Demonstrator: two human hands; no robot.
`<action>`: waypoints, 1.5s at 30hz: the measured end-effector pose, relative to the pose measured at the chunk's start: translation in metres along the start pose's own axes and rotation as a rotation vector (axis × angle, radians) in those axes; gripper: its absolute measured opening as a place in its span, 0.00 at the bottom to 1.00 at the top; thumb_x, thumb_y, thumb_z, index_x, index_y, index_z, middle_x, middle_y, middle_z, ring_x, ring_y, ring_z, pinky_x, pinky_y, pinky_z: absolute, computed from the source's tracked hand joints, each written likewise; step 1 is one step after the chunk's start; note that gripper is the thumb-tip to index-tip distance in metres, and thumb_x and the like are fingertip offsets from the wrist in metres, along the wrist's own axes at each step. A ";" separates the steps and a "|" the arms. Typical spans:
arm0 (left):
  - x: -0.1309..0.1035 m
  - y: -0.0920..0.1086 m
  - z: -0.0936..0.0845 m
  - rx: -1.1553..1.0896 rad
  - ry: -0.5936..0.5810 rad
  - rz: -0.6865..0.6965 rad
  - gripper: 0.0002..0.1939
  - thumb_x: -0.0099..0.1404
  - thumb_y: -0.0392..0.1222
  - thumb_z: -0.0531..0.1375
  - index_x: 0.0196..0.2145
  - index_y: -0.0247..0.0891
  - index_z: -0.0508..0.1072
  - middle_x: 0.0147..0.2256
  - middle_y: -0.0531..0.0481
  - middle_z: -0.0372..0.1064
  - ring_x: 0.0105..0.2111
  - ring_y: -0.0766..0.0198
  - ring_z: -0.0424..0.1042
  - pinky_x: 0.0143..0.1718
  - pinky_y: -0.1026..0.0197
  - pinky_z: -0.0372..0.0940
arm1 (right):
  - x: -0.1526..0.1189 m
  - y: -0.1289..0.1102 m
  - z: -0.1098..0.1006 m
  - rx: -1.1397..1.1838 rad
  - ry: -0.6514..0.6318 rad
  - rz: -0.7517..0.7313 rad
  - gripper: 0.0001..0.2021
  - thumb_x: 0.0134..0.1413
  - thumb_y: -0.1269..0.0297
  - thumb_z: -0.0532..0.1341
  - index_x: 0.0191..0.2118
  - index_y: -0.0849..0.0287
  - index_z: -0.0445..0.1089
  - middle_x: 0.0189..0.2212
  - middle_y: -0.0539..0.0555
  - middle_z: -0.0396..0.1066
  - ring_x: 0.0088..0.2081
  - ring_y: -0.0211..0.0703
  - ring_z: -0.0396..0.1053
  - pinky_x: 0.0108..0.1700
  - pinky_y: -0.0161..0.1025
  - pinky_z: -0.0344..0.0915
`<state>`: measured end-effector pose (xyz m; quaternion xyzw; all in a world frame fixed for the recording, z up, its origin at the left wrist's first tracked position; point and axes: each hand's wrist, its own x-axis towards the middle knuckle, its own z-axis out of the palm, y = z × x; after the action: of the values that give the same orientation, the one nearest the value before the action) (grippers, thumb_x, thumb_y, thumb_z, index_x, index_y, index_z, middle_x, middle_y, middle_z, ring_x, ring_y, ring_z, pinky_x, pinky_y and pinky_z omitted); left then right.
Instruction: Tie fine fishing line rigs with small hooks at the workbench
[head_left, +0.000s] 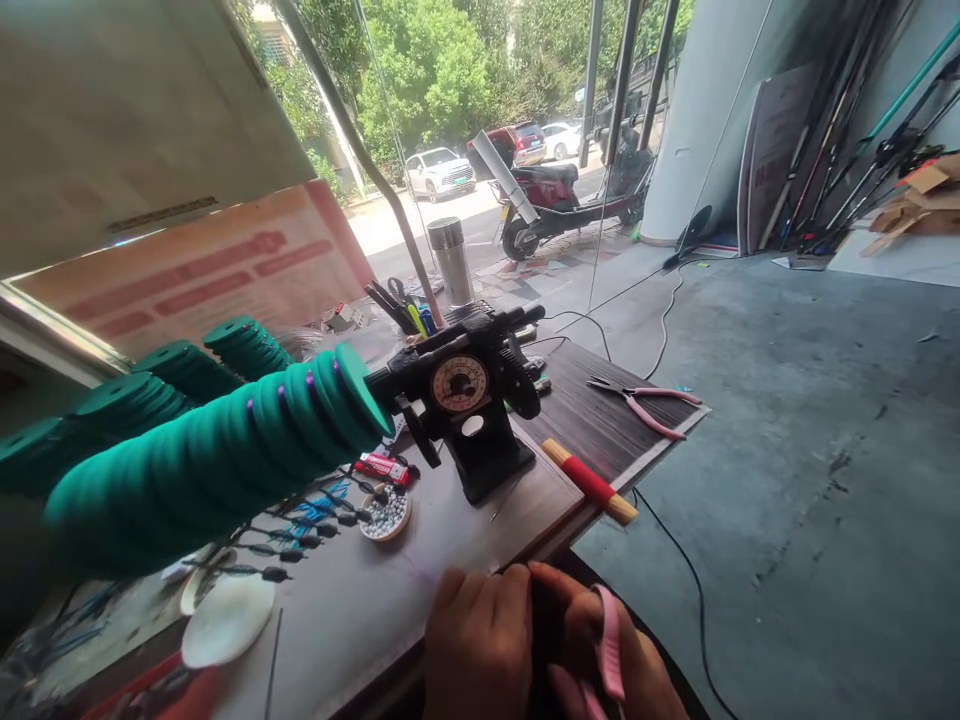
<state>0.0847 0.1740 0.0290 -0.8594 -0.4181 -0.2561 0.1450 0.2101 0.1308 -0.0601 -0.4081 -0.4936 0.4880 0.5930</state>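
My left hand (480,635) is closed at the table's near edge, its fingertips pinched together; what they hold is hidden. Right beside it, my right hand (637,660) is wrapped around pink-handled pliers (611,640), index finger reaching toward the left fingertips. The jaws of these pliers are out of sight. Ahead of both hands stands a black winding machine (480,400) with a round dial. A long green ribbed roll (225,450) is mounted on its left side. A small round dish of metal beads (386,515) sits below the roll.
A second pair of pink-handled pliers (637,400) lies at the table's right corner, near a stick wrapped in red (589,485). More green spools (247,345), a red box (382,467), a white dish (229,620) and a steel tumbler (451,265) stand around. Cables cross the floor.
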 end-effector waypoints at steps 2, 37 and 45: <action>0.000 -0.002 0.000 0.004 -0.053 0.004 0.10 0.62 0.28 0.49 0.28 0.39 0.66 0.18 0.56 0.67 0.18 0.63 0.67 0.25 0.59 0.54 | 0.003 0.003 -0.001 -0.165 0.042 -0.186 0.13 0.52 0.56 0.60 0.43 0.52 0.65 0.42 0.58 0.73 0.41 0.52 0.72 0.37 0.40 0.69; 0.011 0.007 0.014 0.000 -0.082 0.016 0.09 0.66 0.35 0.49 0.30 0.36 0.67 0.18 0.54 0.64 0.19 0.62 0.64 0.27 0.58 0.52 | 0.013 -0.013 -0.013 -0.648 0.096 -0.474 0.07 0.63 0.61 0.49 0.41 0.51 0.62 0.51 0.60 0.68 0.31 0.47 0.74 0.34 0.43 0.66; 0.013 0.004 0.015 0.021 -0.079 0.066 0.08 0.65 0.35 0.49 0.31 0.36 0.67 0.17 0.56 0.64 0.18 0.64 0.64 0.26 0.59 0.52 | 0.015 -0.007 -0.016 -0.763 0.077 -0.504 0.07 0.62 0.58 0.50 0.44 0.52 0.58 0.48 0.63 0.70 0.27 0.46 0.74 0.28 0.41 0.65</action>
<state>0.0999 0.1870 0.0235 -0.8806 -0.3977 -0.2125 0.1457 0.2275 0.1439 -0.0534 -0.4824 -0.6995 0.0961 0.5185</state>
